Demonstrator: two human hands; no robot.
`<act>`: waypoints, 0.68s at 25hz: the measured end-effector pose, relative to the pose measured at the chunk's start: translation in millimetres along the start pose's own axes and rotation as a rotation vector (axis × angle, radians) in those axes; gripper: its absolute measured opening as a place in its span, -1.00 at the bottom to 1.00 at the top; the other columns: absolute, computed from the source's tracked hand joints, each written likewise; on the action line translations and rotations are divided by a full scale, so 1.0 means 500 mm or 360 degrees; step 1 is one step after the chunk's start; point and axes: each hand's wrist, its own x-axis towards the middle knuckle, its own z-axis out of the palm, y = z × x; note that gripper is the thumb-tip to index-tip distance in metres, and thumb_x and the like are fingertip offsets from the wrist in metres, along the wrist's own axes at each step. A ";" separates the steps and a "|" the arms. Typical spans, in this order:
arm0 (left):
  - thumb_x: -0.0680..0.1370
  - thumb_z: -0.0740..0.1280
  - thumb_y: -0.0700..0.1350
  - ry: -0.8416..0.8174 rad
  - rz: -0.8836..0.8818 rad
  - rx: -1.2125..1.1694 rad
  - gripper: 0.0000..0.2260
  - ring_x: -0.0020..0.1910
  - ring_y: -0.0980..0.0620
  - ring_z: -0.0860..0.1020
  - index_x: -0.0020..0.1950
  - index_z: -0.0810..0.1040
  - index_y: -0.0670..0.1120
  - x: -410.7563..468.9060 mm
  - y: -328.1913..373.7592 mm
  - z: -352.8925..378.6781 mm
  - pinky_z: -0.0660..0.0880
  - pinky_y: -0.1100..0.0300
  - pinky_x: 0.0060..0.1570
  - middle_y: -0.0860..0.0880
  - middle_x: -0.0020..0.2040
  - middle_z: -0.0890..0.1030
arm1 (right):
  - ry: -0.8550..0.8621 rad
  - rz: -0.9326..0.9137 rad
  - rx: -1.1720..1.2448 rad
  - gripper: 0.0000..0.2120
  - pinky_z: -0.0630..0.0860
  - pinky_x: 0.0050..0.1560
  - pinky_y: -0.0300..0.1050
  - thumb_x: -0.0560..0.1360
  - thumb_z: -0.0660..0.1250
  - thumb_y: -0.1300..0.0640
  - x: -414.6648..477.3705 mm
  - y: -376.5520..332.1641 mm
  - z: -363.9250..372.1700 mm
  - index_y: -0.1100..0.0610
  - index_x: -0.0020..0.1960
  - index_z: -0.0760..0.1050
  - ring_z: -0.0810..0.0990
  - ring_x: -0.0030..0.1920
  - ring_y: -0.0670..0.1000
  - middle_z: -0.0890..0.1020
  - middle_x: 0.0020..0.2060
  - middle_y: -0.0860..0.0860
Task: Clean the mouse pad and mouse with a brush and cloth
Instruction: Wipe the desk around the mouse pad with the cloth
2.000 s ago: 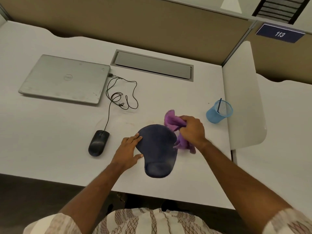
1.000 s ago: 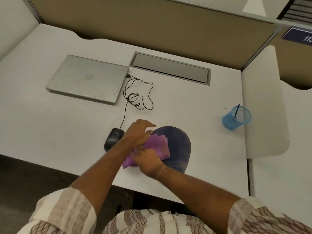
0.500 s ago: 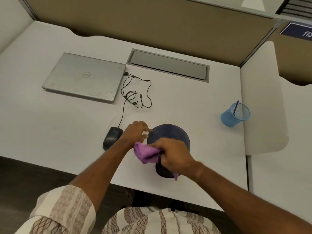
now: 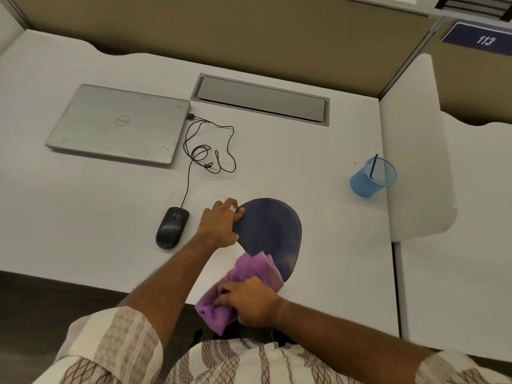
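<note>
A: Mouse pad (image 4: 274,231) location?
B: Flat on white desk (image 4: 83,203), front centre. Dark blue, rounded, narrow end toward near edge.
A: Left hand (image 4: 221,224)?
B: Laid on pad's left rim, fingers fairly straight, pressing down, nothing grasped.
A: Right hand (image 4: 249,303)?
B: Clenched round bunched purple cloth (image 4: 249,273). Cloth overlapping pad's near end, partly hanging past desk edge.
A: Mouse (image 4: 172,227)?
B: Black, wired, just left of left hand, untouched. Cable (image 4: 210,151) looping back to closed silver laptop (image 4: 122,123), rear left.
A: Anything else?
B: Blue mesh pen cup (image 4: 368,180) far right, thin dark stick inside; brush or pen, cannot tell.
</note>
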 end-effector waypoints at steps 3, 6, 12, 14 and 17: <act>0.49 0.41 0.11 -0.0006 -0.0020 0.0026 -0.32 0.37 -0.07 0.30 0.57 0.24 0.11 0.003 0.005 0.008 0.39 0.00 0.28 0.03 0.48 0.22 | 0.0007 -0.0023 0.0014 -0.70 0.43 0.16 -0.15 0.51 0.36 0.04 -0.088 0.035 0.021 -0.10 0.24 0.52 0.50 0.19 -0.06 0.55 0.18 -0.13; 0.51 0.40 0.13 -0.0011 -0.0005 0.0049 -0.32 0.38 -0.09 0.29 0.58 0.21 0.11 0.003 -0.001 0.013 0.41 0.01 0.29 0.02 0.50 0.19 | 0.0051 0.0215 0.0075 -0.72 0.45 0.20 -0.21 0.53 0.30 0.00 -0.200 0.072 0.027 -0.15 0.22 0.53 0.46 0.21 -0.18 0.53 0.19 -0.24; 0.52 0.40 0.13 -0.0013 0.0017 0.0041 -0.32 0.39 -0.09 0.28 0.58 0.21 0.10 0.000 -0.002 0.011 0.44 0.03 0.27 0.03 0.50 0.18 | 0.0091 0.0947 0.0681 -0.66 0.51 0.22 0.05 0.50 0.25 0.21 -0.450 0.118 0.057 -0.15 0.14 0.58 0.56 0.19 -0.03 0.56 0.18 -0.15; 0.52 0.39 0.12 -0.0020 0.0027 0.0032 -0.33 0.38 -0.09 0.28 0.58 0.21 0.10 0.000 -0.002 0.006 0.46 0.04 0.26 0.04 0.50 0.18 | 0.0118 0.1127 0.0630 -0.77 0.57 0.14 0.11 0.51 0.29 0.18 -0.528 0.120 0.070 -0.06 0.04 0.65 0.64 0.07 0.04 0.65 0.06 0.00; 0.53 0.40 0.12 -0.0043 0.0045 0.0008 -0.33 0.40 -0.09 0.26 0.58 0.20 0.09 -0.002 -0.002 0.001 0.48 0.04 0.26 0.03 0.51 0.17 | 0.0031 0.1355 0.0382 -0.89 0.63 0.00 0.08 0.41 0.40 0.12 -0.623 0.113 0.065 0.04 -0.07 0.64 0.70 -0.13 0.02 0.70 -0.13 0.06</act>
